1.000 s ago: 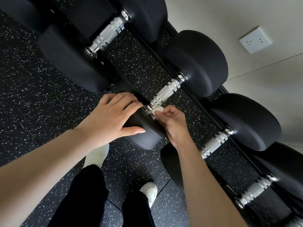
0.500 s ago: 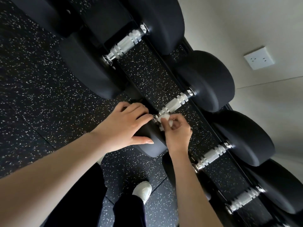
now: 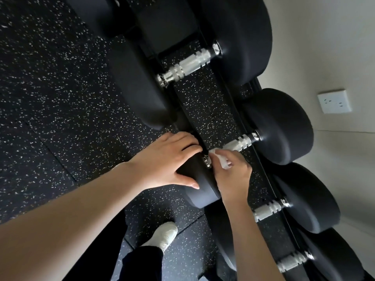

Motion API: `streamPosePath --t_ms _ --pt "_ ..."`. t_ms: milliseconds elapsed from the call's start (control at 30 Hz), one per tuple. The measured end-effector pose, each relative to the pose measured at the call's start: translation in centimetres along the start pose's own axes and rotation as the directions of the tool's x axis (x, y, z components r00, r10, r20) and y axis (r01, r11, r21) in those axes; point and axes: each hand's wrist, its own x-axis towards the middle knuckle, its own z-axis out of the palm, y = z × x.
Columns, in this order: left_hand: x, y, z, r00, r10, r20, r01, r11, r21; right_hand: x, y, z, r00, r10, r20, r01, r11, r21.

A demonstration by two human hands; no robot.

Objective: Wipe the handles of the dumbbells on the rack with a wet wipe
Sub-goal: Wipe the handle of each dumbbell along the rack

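Since a moment ago the right hand [image 3: 231, 175] has slid the wet wipe [image 3: 222, 160] a little along the dumbbell handle [image 3: 236, 145], away from the near weight head [image 3: 199, 179]. That hand is pinched shut on the wipe against the handle's near end, while the left hand [image 3: 168, 161] lies spread and flat over the near head, gripping nothing. To wipe well, I judge the wipe should wrap the knurled bar and travel to the far head [image 3: 284, 126] while the left hand steadies.

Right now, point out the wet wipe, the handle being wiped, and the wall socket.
wet wipe [image 3: 220, 160]: head view, its white fold.
handle being wiped [image 3: 238, 144]: head view, bare metal middle.
wall socket [image 3: 334, 103]: head view, faceplate centre.
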Motion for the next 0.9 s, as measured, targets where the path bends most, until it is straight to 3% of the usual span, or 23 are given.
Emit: streamPosePath --t_ms 100,267,433,633,900 --pt "0.0 0.0 0.0 1.000 -0.029 0.000 0.029 0.999 -0.017 1.0 -0.7 0.1 0.997 -0.043 0.070 0.051 0.993 -0.104" --pt "0.0 -0.2 0.2 0.999 -0.029 -0.037 0.029 0.999 -0.016 1.2 -1.4 -0.1 0.955 0.130 0.268 -0.029 0.935 -0.354" --pt "0.0 -0.2 0.3 0.998 -0.035 -0.051 0.032 0.998 -0.057 1.2 -1.5 -0.1 0.924 0.196 0.328 -0.073 0.933 -0.353" --pt "-0.1 -0.3 0.6 0.996 -0.042 -0.080 0.037 0.997 -0.063 2.5 -1.5 -0.4 0.906 0.148 0.396 0.049 0.894 -0.446" --pt "0.0 -0.5 0.7 0.995 -0.045 -0.094 0.037 0.996 -0.087 4.5 -1.5 -0.6 0.882 0.163 0.442 0.071 0.881 -0.467"
